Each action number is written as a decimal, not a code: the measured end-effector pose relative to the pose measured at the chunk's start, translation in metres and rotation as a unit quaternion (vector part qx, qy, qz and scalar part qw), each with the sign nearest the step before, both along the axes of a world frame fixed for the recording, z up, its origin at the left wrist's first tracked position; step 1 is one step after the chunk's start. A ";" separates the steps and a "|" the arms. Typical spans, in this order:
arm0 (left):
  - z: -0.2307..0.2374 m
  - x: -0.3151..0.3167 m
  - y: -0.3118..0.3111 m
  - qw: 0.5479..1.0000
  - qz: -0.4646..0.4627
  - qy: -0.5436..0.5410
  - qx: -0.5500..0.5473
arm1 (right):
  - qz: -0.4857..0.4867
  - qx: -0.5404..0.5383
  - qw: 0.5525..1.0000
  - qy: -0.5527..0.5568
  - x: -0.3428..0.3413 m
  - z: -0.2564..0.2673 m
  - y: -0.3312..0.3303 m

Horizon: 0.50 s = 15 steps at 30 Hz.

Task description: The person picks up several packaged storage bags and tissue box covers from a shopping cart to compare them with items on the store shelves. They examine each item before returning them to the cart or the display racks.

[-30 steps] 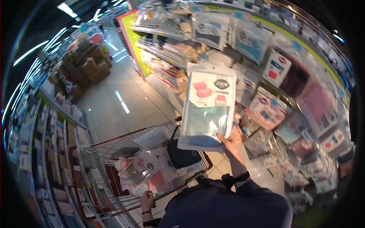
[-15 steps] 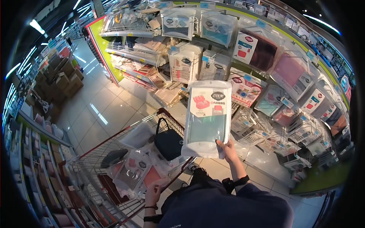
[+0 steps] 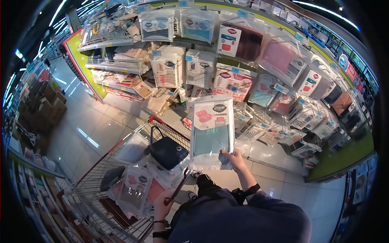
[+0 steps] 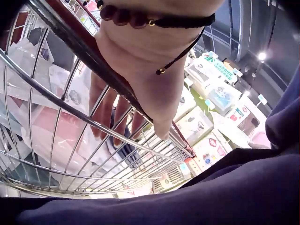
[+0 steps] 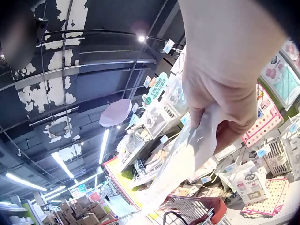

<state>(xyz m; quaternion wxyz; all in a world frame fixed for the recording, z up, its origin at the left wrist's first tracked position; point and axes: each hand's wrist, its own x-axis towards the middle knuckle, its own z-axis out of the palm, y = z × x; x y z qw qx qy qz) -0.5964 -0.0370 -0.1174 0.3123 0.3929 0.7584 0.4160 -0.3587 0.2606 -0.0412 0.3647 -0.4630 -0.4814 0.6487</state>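
My right hand [image 3: 236, 160] pinches the lower right edge of a flat, clear package [image 3: 211, 129] with a teal item inside and a white label showing pink shapes. In the right wrist view, thumb and fingers of the right hand [image 5: 225, 89] press the package's edge [image 5: 187, 159] between them. My left hand [image 3: 163, 205] grips the side rail of a wire shopping cart [image 3: 115, 146]. The left wrist view shows the left hand [image 4: 140, 77] over the dark red rail [image 4: 83, 44], fingers hanging inside the basket and thumb outside.
Inside the cart lie clear packages [image 3: 135, 184] and a dark bag [image 3: 168, 152]. Racks of hanging packages [image 3: 168, 67] stand ahead and to the right. Cardboard boxes [image 3: 50, 107] are stacked at the far left, across a tiled aisle [image 3: 95, 125].
The view has swung right, so racks and cart appear further left. The right hand still holds the package, now slightly lower. The left hand has come onto the cart's rail.
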 end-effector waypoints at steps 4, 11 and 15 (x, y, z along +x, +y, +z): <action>-0.017 -0.002 0.002 1.000 -0.012 0.012 -0.019 | 0.013 -0.005 1.000 0.021 -0.002 0.006 -0.001; -0.019 0.003 0.011 0.999 -0.007 0.049 -0.020 | 0.038 -0.017 0.999 0.026 0.001 0.007 -0.008; 0.002 0.006 0.013 0.996 -0.024 0.066 -0.062 | 0.024 -0.016 0.999 0.045 0.002 0.018 -0.013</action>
